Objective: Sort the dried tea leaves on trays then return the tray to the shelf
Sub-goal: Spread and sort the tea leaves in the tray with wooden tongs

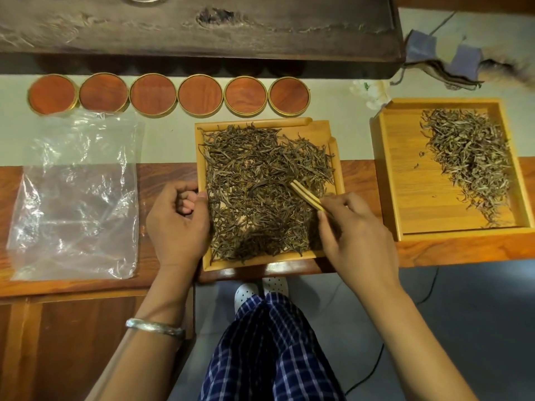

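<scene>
A long dark wooden slab (199,24) ran across the top, and below it the wooden table (86,285) carried everything else. On the left lay a clear plastic bag (78,198), flat and crinkled. Over on the right sat the right tray (390,169), its paler tea leaves (469,160) heaped toward the far side. Dead centre was the middle tray (337,169), covered almost edge to edge with dark dried tea leaves (254,192). The left hand (176,221) sat at that tray's left rim, fingers curled inward, thumb touching the edge; nothing could be seen inside them. The right hand (356,233) pinched bamboo tweezers (307,196), tips down among the dark leaves. Six round wooden coasters (199,95) lined up in a row behind. A silver bangle (155,327) circled the left wrist.
</scene>
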{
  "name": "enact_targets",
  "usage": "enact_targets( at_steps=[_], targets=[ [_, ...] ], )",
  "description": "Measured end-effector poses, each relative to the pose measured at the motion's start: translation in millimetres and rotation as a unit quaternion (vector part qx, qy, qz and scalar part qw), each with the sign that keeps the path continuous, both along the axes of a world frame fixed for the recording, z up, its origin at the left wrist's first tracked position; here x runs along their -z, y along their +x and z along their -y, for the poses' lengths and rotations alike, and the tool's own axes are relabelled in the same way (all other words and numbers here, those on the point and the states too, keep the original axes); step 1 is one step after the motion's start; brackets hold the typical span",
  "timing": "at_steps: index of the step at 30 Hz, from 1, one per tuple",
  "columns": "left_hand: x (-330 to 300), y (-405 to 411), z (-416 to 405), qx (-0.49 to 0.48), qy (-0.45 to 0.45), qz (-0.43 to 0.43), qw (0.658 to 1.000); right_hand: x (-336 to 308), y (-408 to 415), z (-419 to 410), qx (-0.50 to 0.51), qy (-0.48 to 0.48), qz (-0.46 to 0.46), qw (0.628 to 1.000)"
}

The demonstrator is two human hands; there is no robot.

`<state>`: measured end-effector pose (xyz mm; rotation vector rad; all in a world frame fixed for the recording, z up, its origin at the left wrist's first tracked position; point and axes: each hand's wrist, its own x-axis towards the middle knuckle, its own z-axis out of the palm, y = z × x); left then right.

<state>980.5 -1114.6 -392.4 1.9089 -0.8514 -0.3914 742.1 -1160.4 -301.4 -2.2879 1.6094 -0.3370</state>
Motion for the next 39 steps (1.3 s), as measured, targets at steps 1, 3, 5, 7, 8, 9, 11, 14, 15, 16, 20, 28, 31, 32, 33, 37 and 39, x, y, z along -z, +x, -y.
enact_targets(
  at_steps=[1,3,5,7,8,9,11,14,15,16,20,28,31,32,33,37,39],
  targets=[
    [1,0,0,0.000,0.001,0.002,1.000,1,-6,-2,0.012,-0.002,-0.002,1.000],
    [2,1,0,0.000,0.003,0.001,1.000,1,-17,-4,0.031,-0.012,0.003,0.999],
    [3,2,1,-0.001,0.005,0.000,1.000,0,-18,-7,0.028,-0.025,0.013,0.999],
    [4,2,0,-0.004,0.006,0.000,1.000,-1,-11,-11,-0.004,-0.022,0.021,1.000],
    [4,2,1,-0.005,0.007,0.000,1.000,-1,-7,-14,-0.023,-0.016,0.021,0.999],
    [4,2,1,-0.005,0.007,0.000,1.000,0,-5,-16,-0.035,-0.011,0.019,0.999],
    [5,2,1,-0.005,0.008,-0.006,1.000,1,-8,-16,-0.023,-0.002,0.017,1.000],
    [6,2,2,-0.010,0.010,-0.020,1.000,2,-19,-15,0.019,-0.011,0.021,1.000],
    [7,2,2,-0.012,0.011,-0.019,1.000,1,-20,-16,0.020,-0.016,0.025,0.999],
    [7,2,2,-0.012,0.010,-0.019,1.000,1,-19,-18,0.013,-0.019,0.030,0.999],
    [6,2,1,-0.005,-0.002,-0.020,1.000,1,-9,-23,-0.015,0.005,0.027,0.999],
    [5,0,1,-0.005,-0.004,-0.028,1.000,4,-20,8,0.047,-0.030,0.094,0.994],
    [6,0,1,-0.003,-0.005,-0.020,1.000,5,-19,30,0.046,-0.026,0.074,0.996],
    [7,1,1,-0.004,-0.005,-0.022,1.000,6,-18,35,0.039,-0.025,0.056,0.997],
    [7,1,0,-0.005,-0.005,-0.022,1.000,8,-16,39,0.032,-0.026,0.043,0.998],
    [7,2,0,-0.005,0.001,-0.012,1.000,7,-5,53,0.024,-0.048,0.041,0.998],
    [6,2,0,-0.004,0.004,-0.010,1.000,5,-1,57,0.009,-0.050,0.053,0.997]
  ],
)
